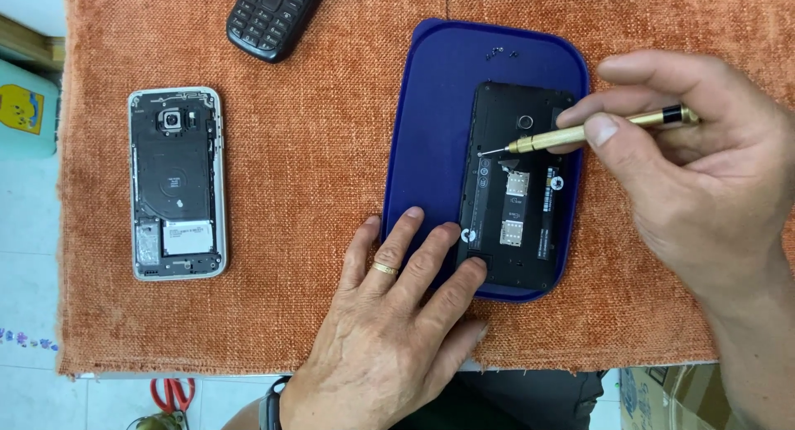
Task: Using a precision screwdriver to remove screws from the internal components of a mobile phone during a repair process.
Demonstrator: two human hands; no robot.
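Note:
A black opened phone (517,194) with its back cover off lies on a blue tray (431,132). My left hand (389,331), a gold ring on one finger, presses its fingertips on the phone's lower left corner and the tray. My right hand (704,157) grips a brass precision screwdriver (596,130) between thumb and fingers. The screwdriver's tip touches the phone's upper left area. Tiny screws (499,53) lie at the tray's top.
An orange cloth (306,165) covers the table. A second opened phone (176,182) with a silver frame lies at the left. A black keypad phone (272,14) sits at the top. Red-handled scissors (171,393) lie below the cloth's edge.

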